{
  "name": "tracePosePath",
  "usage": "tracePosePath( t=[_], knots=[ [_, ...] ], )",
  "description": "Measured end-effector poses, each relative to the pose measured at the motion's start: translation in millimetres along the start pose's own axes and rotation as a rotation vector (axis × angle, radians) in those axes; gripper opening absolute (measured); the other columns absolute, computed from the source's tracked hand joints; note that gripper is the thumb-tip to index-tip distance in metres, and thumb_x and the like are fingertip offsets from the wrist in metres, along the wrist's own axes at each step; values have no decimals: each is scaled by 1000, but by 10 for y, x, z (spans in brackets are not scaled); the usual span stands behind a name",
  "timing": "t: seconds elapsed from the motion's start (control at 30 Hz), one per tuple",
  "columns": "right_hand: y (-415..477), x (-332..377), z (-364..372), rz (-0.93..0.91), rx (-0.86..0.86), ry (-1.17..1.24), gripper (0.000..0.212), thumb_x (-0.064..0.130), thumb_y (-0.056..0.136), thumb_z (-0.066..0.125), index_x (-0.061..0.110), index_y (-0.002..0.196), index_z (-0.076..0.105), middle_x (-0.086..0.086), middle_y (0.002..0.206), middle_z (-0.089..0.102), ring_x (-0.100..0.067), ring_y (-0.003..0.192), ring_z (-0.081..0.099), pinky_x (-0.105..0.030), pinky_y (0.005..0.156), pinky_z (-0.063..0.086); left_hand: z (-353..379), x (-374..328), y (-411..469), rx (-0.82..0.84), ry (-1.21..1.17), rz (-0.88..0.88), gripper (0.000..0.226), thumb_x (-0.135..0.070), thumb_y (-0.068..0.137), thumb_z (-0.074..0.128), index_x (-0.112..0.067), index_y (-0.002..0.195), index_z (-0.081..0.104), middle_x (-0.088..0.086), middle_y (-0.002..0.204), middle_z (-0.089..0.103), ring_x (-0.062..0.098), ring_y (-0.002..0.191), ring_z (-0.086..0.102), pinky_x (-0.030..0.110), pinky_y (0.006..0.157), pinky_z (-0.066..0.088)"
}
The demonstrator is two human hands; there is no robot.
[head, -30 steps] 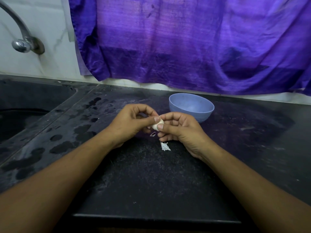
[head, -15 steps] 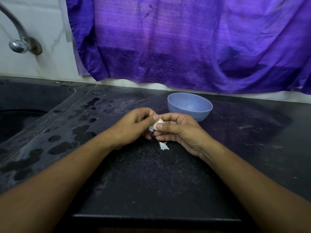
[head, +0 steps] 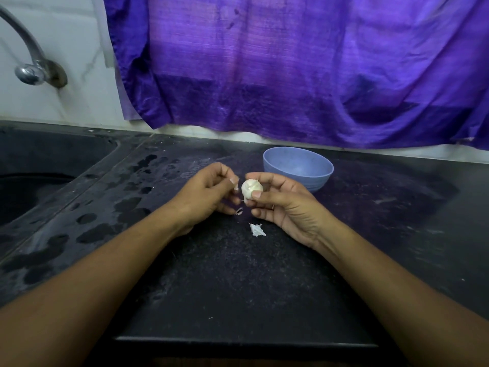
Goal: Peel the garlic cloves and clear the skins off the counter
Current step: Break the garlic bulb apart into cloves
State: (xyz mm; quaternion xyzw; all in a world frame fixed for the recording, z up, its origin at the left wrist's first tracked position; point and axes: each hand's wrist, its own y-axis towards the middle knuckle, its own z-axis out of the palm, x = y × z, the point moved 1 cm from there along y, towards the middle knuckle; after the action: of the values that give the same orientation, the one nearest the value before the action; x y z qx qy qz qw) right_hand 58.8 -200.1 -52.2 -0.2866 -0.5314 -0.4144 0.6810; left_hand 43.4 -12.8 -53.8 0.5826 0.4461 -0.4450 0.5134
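My right hand [head: 285, 207] pinches a white garlic clove [head: 251, 189] between thumb and fingers, just above the black counter [head: 238, 287]. My left hand [head: 209, 194] is a little to the left of the clove, fingers curled, with a tiny bit of skin pinched at thumb and fingertip. A white skin scrap [head: 256, 230] lies on the counter below the hands. A smaller scrap [head: 239, 211] lies under my left fingers. A blue bowl [head: 297, 168] stands just behind my right hand.
A dark sink [head: 39, 181] lies at the left with a metal tap [head: 29, 67] on the wall above it. Water spots cover the counter beside the sink. A purple cloth [head: 291, 70] hangs along the back wall. The counter's front edge is near me.
My hands have drawn apart: the left hand pulled away to the left, and the clove now shows whole in my right hand. The view has also shifted slightly.
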Motion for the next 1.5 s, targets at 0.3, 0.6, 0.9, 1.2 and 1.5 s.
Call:
tracePosePath(
  t=[0.3,0.6,0.9,1.2,1.5],
  knots=[
    [6,-38,5,-99,-140,-255,36,-7,80,79,-1,114,67,-9,86,74,-16,75,71,-26,64,61,48,-36,-30,38,116,78,23,-22,93,74,-4,106,68,12,88,70,15,75,67,32,65,58],
    [-14,-33,36,-126,-125,-358,30,-1,78,84,-2,104,71,-19,92,77,-19,73,72,-31,70,63,20,-33,-27,106,102,92,5,-13,93,72,-10,92,68,0,76,71,7,67,65,23,61,58],
    [2,-52,50,-160,-173,-435,35,1,77,86,-2,108,70,-13,78,71,-17,64,69,-28,59,61,-15,-1,-8,136,275,105,10,-17,101,64,-10,97,67,2,80,70,11,74,65,28,66,58],
    [13,-92,33,-195,-178,-491,37,-4,77,84,7,109,69,-3,85,68,-13,70,67,-28,57,59,40,10,-26,90,197,95,12,-14,94,73,-5,98,66,10,82,71,19,74,66,30,64,57],
    [-25,-10,-25,-43,-56,-121,33,-6,94,64,-3,127,61,-23,111,74,-33,98,75,-39,86,63,4,-11,-5,34,151,115,2,-11,96,70,-11,95,68,10,88,69,17,73,65,26,62,59]
  ],
)
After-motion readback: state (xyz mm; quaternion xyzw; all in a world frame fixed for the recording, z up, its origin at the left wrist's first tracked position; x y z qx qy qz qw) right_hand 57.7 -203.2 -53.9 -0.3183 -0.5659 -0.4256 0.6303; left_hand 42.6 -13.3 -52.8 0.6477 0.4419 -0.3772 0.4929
